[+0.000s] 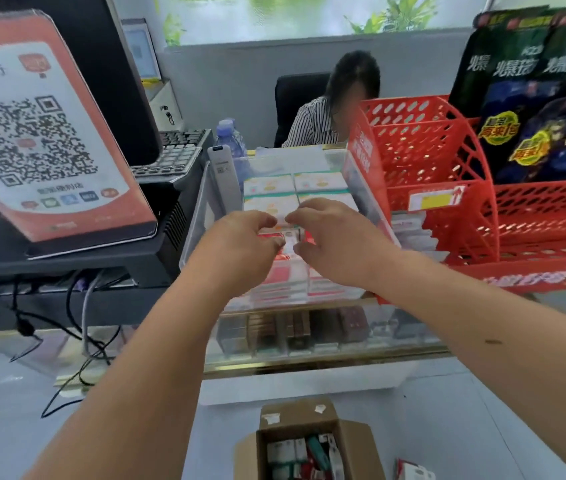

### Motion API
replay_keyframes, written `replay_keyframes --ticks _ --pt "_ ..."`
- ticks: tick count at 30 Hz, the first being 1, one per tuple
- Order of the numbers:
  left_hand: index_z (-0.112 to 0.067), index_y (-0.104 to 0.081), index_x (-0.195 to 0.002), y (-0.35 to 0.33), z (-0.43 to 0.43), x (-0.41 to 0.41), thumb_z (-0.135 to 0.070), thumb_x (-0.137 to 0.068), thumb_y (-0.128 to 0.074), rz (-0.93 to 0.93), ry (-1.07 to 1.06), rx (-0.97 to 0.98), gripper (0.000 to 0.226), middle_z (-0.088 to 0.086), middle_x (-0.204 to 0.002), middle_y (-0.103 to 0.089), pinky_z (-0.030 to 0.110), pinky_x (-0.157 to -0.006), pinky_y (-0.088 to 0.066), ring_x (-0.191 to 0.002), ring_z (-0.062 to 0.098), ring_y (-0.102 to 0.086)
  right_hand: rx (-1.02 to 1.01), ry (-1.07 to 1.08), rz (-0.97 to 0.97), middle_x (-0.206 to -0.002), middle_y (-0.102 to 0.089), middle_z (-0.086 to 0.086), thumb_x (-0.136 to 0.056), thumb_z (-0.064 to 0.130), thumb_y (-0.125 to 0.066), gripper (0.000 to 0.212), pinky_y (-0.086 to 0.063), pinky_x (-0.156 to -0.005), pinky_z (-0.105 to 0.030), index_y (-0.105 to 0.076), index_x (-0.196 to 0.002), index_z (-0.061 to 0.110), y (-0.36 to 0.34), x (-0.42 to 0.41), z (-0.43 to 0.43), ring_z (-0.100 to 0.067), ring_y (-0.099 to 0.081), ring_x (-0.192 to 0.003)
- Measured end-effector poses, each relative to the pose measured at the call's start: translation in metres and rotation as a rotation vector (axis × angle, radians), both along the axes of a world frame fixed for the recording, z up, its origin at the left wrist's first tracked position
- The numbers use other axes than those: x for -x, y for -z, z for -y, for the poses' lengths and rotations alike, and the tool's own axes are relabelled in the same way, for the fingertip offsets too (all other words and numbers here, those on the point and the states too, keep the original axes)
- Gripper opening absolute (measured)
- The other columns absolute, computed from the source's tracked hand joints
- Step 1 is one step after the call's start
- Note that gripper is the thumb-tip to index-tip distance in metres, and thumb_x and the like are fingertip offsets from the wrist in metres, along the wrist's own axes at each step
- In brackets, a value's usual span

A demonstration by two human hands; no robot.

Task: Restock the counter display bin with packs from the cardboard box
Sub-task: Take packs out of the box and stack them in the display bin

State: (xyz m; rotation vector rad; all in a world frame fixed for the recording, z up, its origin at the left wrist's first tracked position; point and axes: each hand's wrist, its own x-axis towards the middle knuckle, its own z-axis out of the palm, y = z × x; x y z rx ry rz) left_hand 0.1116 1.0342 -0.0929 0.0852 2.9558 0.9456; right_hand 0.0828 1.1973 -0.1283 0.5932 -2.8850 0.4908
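- Two hands meet over the clear display bin [197,216] on the counter: the left hand [246,237] and the right hand [338,237] both have their fingers curled in narrow, and between them they pinch a red pack [289,238] just above the bin's middle row
- Back rows of the bin are already filled with white-and-green packs [295,188] lying flat, side by side
- Front of the bin holds red-and-white packs [281,277] stacked behind the clear wall, so most of the bin looks stocked to me
- Down on the floor the cardboard box [356,441] stands open, with a jumble of packs in the box [295,453], so more remains to carry up
- One loose pack [413,474] lies on the floor just beside the box
- My guess is the job is well past halfway: this pack needs seating in its row, then further trips to the box
- A seated person [312,121] sits behind the counter, apart from the work
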Motion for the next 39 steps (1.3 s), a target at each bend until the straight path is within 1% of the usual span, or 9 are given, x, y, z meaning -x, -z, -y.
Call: replay_keyframes --ticks 3,11,20,22,25,30,32,36,39 --pt "-0.026 -0.062 -0.127 -0.002 0.005 -0.027 -0.033 -0.092 -0.062 -0.081 -0.018 -0.070 0.036 -0.004 -0.126 -0.065 0.032 -0.096 -0.048 -0.111 0.015 -0.061 0.026 0.014 -0.046 -0.126 -0.058 -0.001 -0.089 0.024 -0.060 0.038 -0.047 -0.096 -0.041 -0.061 -0.127 0.019 -0.003 -0.034 -0.006 -0.025 -0.052 -0.119" --pt "-0.030 -0.066 -0.120 0.038 0.035 -0.087 -0.032 -0.090 -0.064 -0.013 0.038 -0.105 0.031 -0.007 -0.104 -0.069 0.036 -0.090 -0.052 -0.095 0.017 -0.064 0.039 0.079 -0.057 -0.121 -0.062 -0.004 -0.087 0.018 -0.064 0.031 -0.052 -0.091 -0.042 -0.067 -0.117 0.014 0.031 -0.129 0.000 -0.028 -0.057 -0.111" --pt "-0.027 -0.060 -0.130 0.144 0.042 -0.132 -0.036 -0.092 -0.060 0.217 0.122 0.009 0.038 -0.003 -0.119 -0.066 0.038 -0.089 -0.052 -0.103 0.021 -0.061 -0.107 0.186 0.368 -0.151 -0.039 0.001 -0.100 0.027 -0.050 0.041 -0.032 -0.111 -0.034 -0.050 -0.141 0.023 0.155 -0.191 0.001 -0.020 -0.036 -0.137" --pt "-0.028 -0.060 -0.129 0.172 0.038 -0.134 -0.035 -0.092 -0.061 0.267 0.108 0.013 0.038 -0.004 -0.122 -0.065 0.037 -0.092 -0.050 -0.107 0.020 -0.060 -0.125 0.174 0.437 -0.140 -0.048 -0.001 -0.099 0.024 -0.049 0.036 -0.037 -0.108 -0.035 -0.056 -0.133 0.021 0.189 -0.193 0.000 -0.021 -0.041 -0.132" --pt "-0.032 -0.061 -0.127 0.220 0.029 -0.132 -0.037 -0.091 -0.061 0.348 0.071 0.014 0.036 -0.008 -0.124 -0.063 0.038 -0.093 -0.051 -0.109 0.018 -0.059 -0.179 0.092 0.503 -0.101 -0.050 0.002 -0.093 0.018 -0.049 0.017 -0.049 -0.085 -0.037 -0.061 -0.105 0.018 0.247 -0.188 -0.002 -0.024 -0.055 -0.107" --pt "-0.032 -0.060 -0.128 0.314 0.014 -0.122 -0.031 -0.092 -0.059 0.451 0.060 0.072 0.036 -0.005 -0.128 -0.061 0.034 -0.092 -0.051 -0.106 0.019 -0.061 -0.226 0.032 0.596 -0.123 -0.053 -0.001 -0.097 0.023 -0.049 0.032 -0.051 -0.087 -0.037 -0.059 -0.127 0.020 0.349 -0.177 -0.009 -0.022 -0.055 -0.108" --pt "-0.031 -0.061 -0.126 0.353 0.011 -0.119 -0.031 -0.092 -0.059 0.478 0.035 0.074 0.034 -0.005 -0.127 -0.061 0.037 -0.092 -0.052 -0.105 0.020 -0.061 -0.246 0.012 0.619 -0.115 -0.053 -0.002 -0.095 0.024 -0.050 0.028 -0.053 -0.082 -0.041 -0.061 -0.121 0.022 0.392 -0.170 -0.010 -0.022 -0.058 -0.097" --pt "-0.029 -0.062 -0.123 0.437 0.016 -0.119 -0.030 -0.091 -0.057 0.532 0.015 0.097 0.032 -0.005 -0.126 -0.062 0.039 -0.092 -0.050 -0.102 0.023 -0.062 -0.303 -0.004 0.623 -0.082 -0.050 0.003 -0.092 0.022 -0.051 0.013 -0.051 -0.070 -0.037 -0.056 -0.081 0.021 0.482 -0.155 -0.007 -0.018 -0.055 -0.078" --pt "-0.033 -0.061 -0.124 0.506 0.023 -0.124 -0.028 -0.091 -0.056 0.589 0.006 0.108 0.034 -0.005 -0.128 -0.061 0.035 -0.094 -0.049 -0.109 0.021 -0.059 -0.266 -0.018 0.704 -0.093 -0.055 -0.004 -0.095 0.016 -0.053 0.011 -0.053 -0.075 -0.038 -0.065 -0.094 0.014 0.553 -0.152 0.002 -0.020 -0.057 -0.084"
